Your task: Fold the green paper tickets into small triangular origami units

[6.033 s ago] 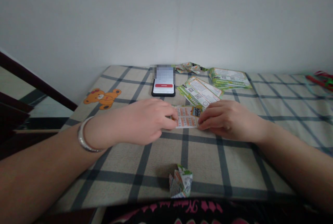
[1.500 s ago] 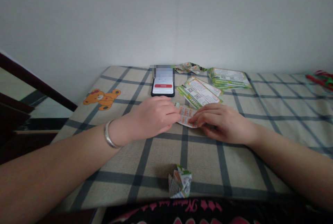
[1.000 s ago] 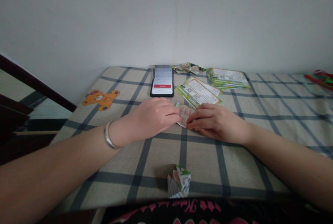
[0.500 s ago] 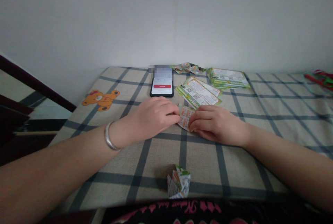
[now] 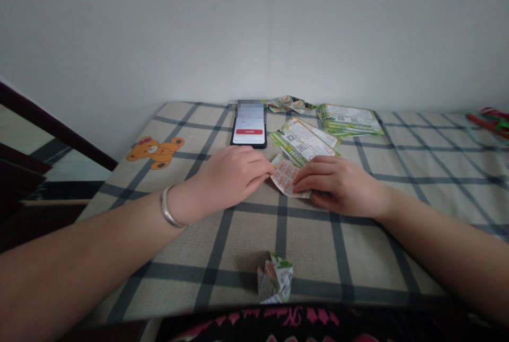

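Note:
Between my hands is a small printed paper sheet [image 5: 284, 176] with rows of orange blocks, slightly curved up off the tablecloth. My left hand [image 5: 240, 175] pinches its left corner between thumb and fingers. My right hand [image 5: 336, 185] grips its right side, fingers on top and the thumb tucked underneath. The right end of the sheet is hidden under those fingers. Close to the near table edge stands a folded paper piece [image 5: 275, 278] in green, white and orange. A couple of loose flyers [image 5: 304, 140] lie just beyond the sheet.
A lit phone [image 5: 249, 132] lies beyond my left hand. Folded papers [image 5: 290, 104] rest against the wall, beside a stack of flyers [image 5: 350, 119]. A bear picture [image 5: 155, 152] is on the checked tablecloth [image 5: 254, 236] at left. Something red and green [image 5: 493, 122] sits far right.
My right hand has shifted slightly right and away from me, and its fingers have moved along the sheet. More of the printed sheet shows between my hands. My left hand stays nearly in place.

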Tool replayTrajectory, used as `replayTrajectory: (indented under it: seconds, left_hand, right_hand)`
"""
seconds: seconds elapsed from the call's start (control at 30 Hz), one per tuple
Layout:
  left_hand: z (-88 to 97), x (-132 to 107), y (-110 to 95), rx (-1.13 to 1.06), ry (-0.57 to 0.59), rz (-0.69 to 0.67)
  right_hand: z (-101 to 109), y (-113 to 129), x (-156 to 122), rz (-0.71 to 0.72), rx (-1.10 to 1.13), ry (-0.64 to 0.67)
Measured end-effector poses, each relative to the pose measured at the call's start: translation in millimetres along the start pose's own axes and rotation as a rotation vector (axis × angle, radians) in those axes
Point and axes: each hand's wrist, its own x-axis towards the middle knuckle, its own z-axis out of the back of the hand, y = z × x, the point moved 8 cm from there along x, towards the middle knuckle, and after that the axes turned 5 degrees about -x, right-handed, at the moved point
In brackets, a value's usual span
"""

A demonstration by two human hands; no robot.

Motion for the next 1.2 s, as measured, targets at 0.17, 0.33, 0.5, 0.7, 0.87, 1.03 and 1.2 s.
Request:
replayTrajectory:
  seconds: [0.17, 0.33, 0.5, 0.7, 0.87, 1.03, 1.2]
  left_hand:
    - [1.4, 0, 8, -0.168, -0.041, 0.116]
    - [-0.1, 1, 8, -0.292, -0.062, 0.162]
    - [1.1, 1, 5, -0.337, -0.098, 0.145]
    - [4.7, -1, 5, -0.359, -0.137, 0.19]
    - [1.7, -1, 9, -0.591, -0.174, 0.271]
    - [-2.4, 0, 8, -0.725, -0.149, 0.301]
    - [-7.3, 2, 3, -0.855, -0.127, 0.302]
  right_hand:
    - [8, 0, 0, -0.032, 0.09, -0.11]
    - [7, -4, -1, -0.05, 0.216, -0.155]
    - [7, -7, 0, -0.149, 0.223, -0.138]
    - [9, -14, -2, -0.267, 0.25, -0.148]
    - [10, -14, -1, -0.239, 0.248, -0.216]
    - [16, -17, -5, -0.312, 0.256, -0.344]
    - [14, -19, -7, -0.375, 0.285, -0.376]
